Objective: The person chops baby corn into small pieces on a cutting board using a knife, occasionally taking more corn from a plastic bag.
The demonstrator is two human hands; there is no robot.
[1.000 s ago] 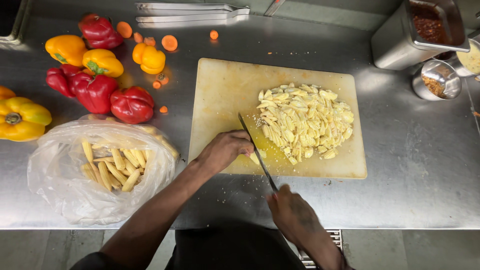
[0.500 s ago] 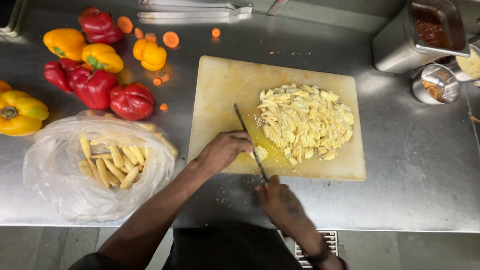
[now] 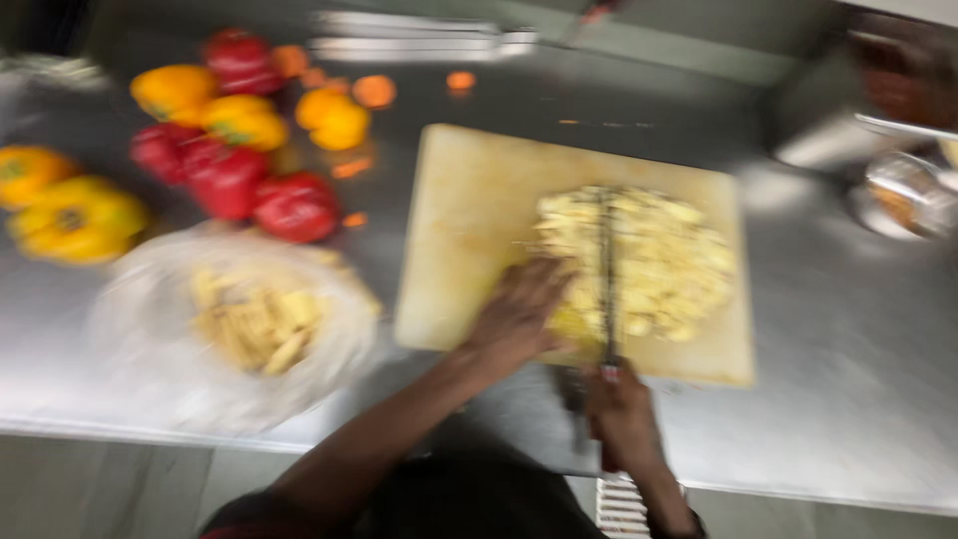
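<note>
The knife has swung from a slant at the near-left edge of the pale chopped pile to straight across it; the left hand now touches the pile

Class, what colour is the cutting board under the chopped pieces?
Pale cream-beige cutting board, plain, seen in the head view.

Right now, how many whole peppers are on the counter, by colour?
Red peppers: 4
Yellow or orange peppers: 5
Total: 9
The frame is blurred, so the small orange one by the cut scraps is less certain.
</note>
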